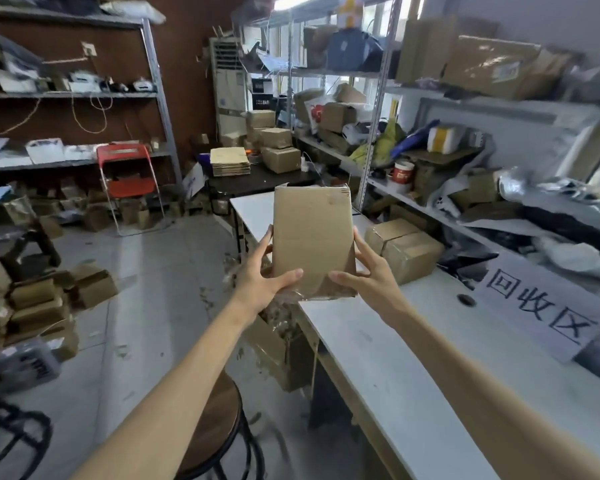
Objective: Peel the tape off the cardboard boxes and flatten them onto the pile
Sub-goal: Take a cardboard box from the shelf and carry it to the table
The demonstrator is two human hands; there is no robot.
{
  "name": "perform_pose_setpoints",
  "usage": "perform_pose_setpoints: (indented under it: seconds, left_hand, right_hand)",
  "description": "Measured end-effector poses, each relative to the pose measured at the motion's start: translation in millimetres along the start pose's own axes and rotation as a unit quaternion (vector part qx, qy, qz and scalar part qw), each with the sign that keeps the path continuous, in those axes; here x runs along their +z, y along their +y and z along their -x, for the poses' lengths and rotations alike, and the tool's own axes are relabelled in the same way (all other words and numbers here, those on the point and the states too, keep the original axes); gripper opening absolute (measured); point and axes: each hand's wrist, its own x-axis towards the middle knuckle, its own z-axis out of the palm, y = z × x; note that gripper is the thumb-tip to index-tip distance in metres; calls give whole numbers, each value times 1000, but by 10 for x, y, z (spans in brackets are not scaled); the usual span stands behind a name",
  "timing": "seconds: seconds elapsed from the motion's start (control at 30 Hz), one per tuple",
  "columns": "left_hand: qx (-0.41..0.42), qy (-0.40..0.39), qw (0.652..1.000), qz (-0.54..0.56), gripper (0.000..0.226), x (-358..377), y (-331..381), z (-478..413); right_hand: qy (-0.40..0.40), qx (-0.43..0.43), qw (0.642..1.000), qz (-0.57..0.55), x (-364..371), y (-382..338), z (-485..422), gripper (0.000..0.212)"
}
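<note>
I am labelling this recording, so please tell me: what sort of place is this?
Probably a parcel storeroom or packing room. Metal shelving is crowded with cartons and bags, flattened cardboard is stacked on a dark table, and both hands hold a taped cardboard box.

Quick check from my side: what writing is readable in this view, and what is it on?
"回收区": large handwritten characters on the white paper sign lying on the white table.
Printing on the red-and-white cup, the shelf cartons, the white bag on the floor and the held box: too blurred to read.
</note>
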Motion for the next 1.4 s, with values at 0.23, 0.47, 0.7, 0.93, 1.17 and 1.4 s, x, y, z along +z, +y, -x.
perform_pose_setpoints:
  seconds: [0.23,0.47,0.7,0.93,1.17,1.4]
  left_hand:
    - [5,-76,997,27,100,-58,-169,-1191]
    - [-22,-135,990,23,98,226,-568,-2182]
    - [-33,-156,987,18,98,616,-907,-3130]
    - [-51,-210,976,7,97,886,-1012,-3839]
    - [-22,-304,952,13,91,1268,-1340,-4500]
    - [-1,-421,906,48,98,1343,-2031,-4989]
  right_hand:
    - [68,1,997,37,-45,110,-924,94]
    - [126,28,989,68,-351,592,-1653,95]
    - [152,38,985,75,-768,1055,-2432,97]
    - [198,62,973,101,-1033,1277,-2875,98]
    - [305,59,943,114,-1166,1622,-3107,100]
    - [420,73,891,158,-767,2060,-3223,98]
